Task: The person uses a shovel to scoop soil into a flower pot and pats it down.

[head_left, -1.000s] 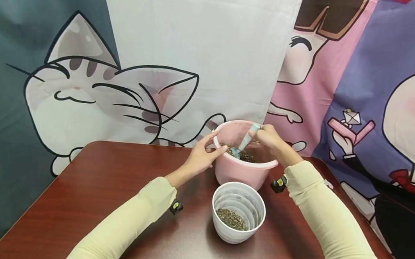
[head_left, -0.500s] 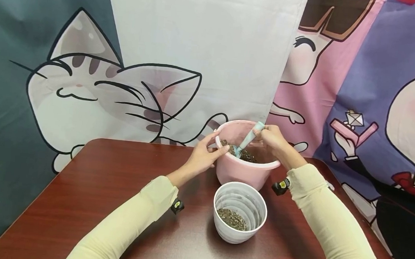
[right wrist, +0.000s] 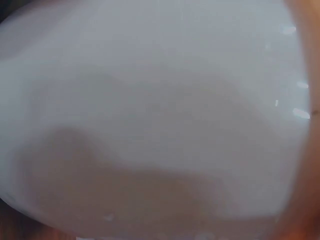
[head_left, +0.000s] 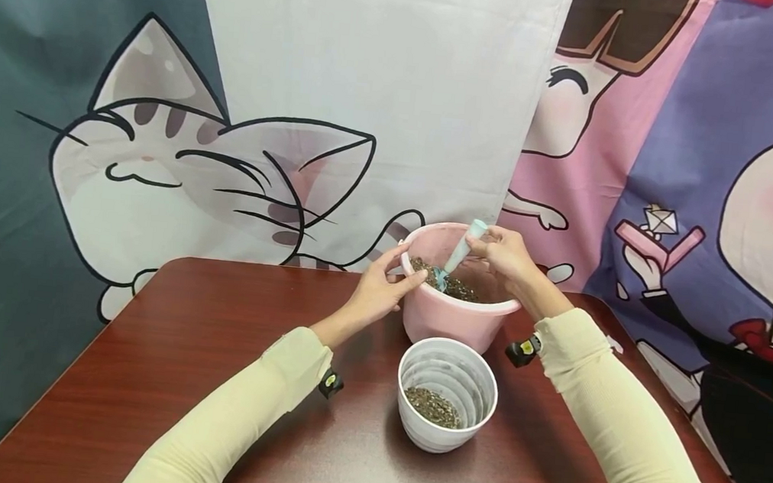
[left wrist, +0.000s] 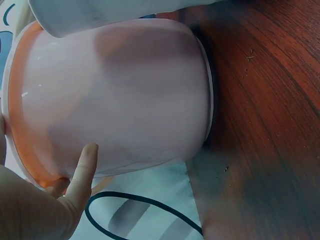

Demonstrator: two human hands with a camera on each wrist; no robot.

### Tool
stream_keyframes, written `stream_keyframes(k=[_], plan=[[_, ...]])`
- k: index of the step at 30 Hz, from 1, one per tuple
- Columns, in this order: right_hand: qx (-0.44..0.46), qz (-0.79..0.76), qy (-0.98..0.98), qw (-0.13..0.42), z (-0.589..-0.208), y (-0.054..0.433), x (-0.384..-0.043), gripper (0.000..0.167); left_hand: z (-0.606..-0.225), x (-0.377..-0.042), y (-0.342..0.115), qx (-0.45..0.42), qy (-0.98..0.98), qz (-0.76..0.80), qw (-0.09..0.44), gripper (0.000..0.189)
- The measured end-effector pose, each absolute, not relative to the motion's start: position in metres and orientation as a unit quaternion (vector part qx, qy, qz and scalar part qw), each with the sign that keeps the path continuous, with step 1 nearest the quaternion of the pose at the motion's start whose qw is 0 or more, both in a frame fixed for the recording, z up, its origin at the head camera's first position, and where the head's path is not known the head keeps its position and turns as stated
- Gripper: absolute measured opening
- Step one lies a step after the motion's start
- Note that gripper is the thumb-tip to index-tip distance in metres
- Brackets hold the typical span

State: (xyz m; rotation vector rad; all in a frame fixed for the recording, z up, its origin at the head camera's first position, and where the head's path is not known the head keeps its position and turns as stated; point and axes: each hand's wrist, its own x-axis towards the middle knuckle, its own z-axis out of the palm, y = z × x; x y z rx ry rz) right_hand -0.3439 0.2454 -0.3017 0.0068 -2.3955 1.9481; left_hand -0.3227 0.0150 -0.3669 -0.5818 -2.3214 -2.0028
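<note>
Pink bucket (head_left: pixel 451 325) stands at the table's back edge, dark loose soil mix (head_left: pixel 463 289) inside. My left hand (head_left: pixel 375 290) grips its left rim, thumb over the edge; in the left wrist view that hand (left wrist: pixel 55 202) has fingers against the outer wall (left wrist: pixel 135 95). My right hand (head_left: pixel 505 256) reaches over the right rim, holding a pale blue-green trowel (head_left: pixel 463 250) by its handle. The handle leans up to the right, and the blade is down in the soil, partly buried. In the right wrist view the blurred bucket wall (right wrist: pixel 165 110) fills nearly everything.
A white ribbed pot (head_left: pixel 438 436) stands just in front of the bucket, with a shallow layer of similar mix (head_left: pixel 432 407) in its bottom. Both are on the reddish-brown table (head_left: pixel 211 349). Behind rises a printed cartoon backdrop (head_left: pixel 387 80).
The trowel's handle first swung right, then came back left and a little up, standing steeper now. The left hand keeps its place on the rim, and the head view has shifted slightly.
</note>
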Motion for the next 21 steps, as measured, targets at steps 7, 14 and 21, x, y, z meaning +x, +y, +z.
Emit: stream_keyframes(k=[7, 14, 21], plan=[[0.011, 0.630, -0.776, 0.035, -0.3020, 0.2460, -0.3441, 0.029, -0.3671, -0.3226, 0.0157, -0.186, -0.743, -0.643, 0.008, 0.070], [0.020, 0.649, -0.759, 0.040, -0.3015, 0.2456, -0.3447, 0.023, -0.3670, -0.3229, 0.0158, -0.186, -0.742, -0.644, 0.005, 0.071], [0.015, 0.685, -0.728, 0.037, -0.3005, 0.2451, -0.3436, 0.018, -0.3671, -0.3235, 0.0148, -0.186, -0.745, -0.641, 0.006, 0.071]])
